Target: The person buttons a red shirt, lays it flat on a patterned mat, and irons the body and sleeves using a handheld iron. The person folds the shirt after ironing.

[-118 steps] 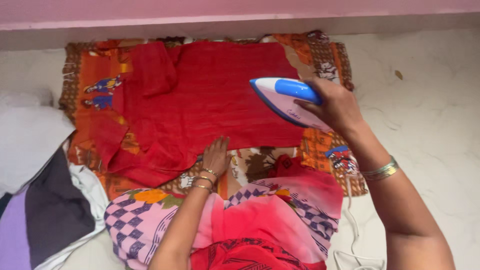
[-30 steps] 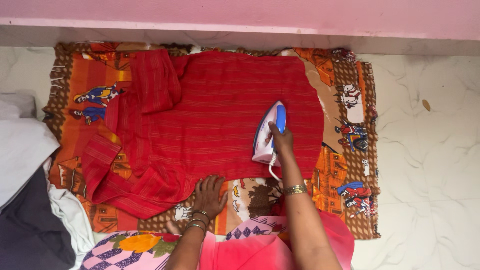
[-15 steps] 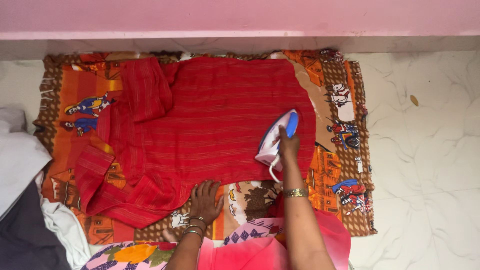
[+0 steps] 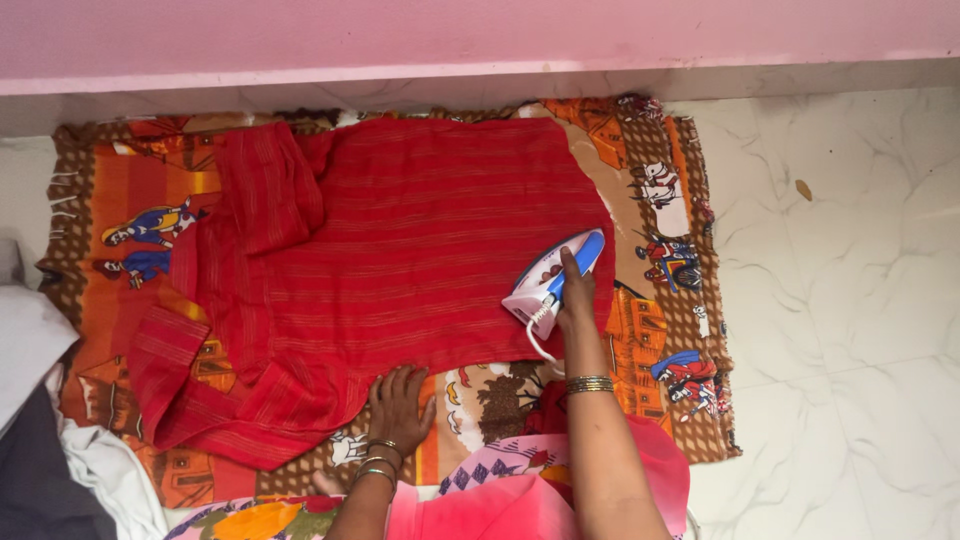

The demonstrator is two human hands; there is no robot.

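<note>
At the far left edge I saw a pile of white and dark clothes [image 4: 40, 420] on the floor, just beside the orange picture blanket [image 4: 130, 190] that was spread flat under everything. On the blanket lay the red dress [image 4: 400, 240], with one sleeve folded over near its left end and the lower left part bunched up. My left hand [image 4: 398, 398] lay flat on the near edge of the dress, fingers spread a little and pressed down, pinning the cloth. To the right of it, my right hand [image 4: 575, 295] was wrapped around the blue handle of the white and blue iron [image 4: 553, 280], fingers curled tight and the first finger laid along the handle. The iron sat flat on the right end of the dress, close to its edge. Its long side ran on a slant, and its pointed nose aimed away from me and to the right. A white cord [image 4: 538, 340] hung from its back end toward me. I judged the step in hand was pressing the right end of the dress smooth. The next move, I thought, called for a slow slide of the iron along the cloth, with the flat hand keeping it from bunching. Further right was bare white marble floor [image 4: 850, 250].
</note>
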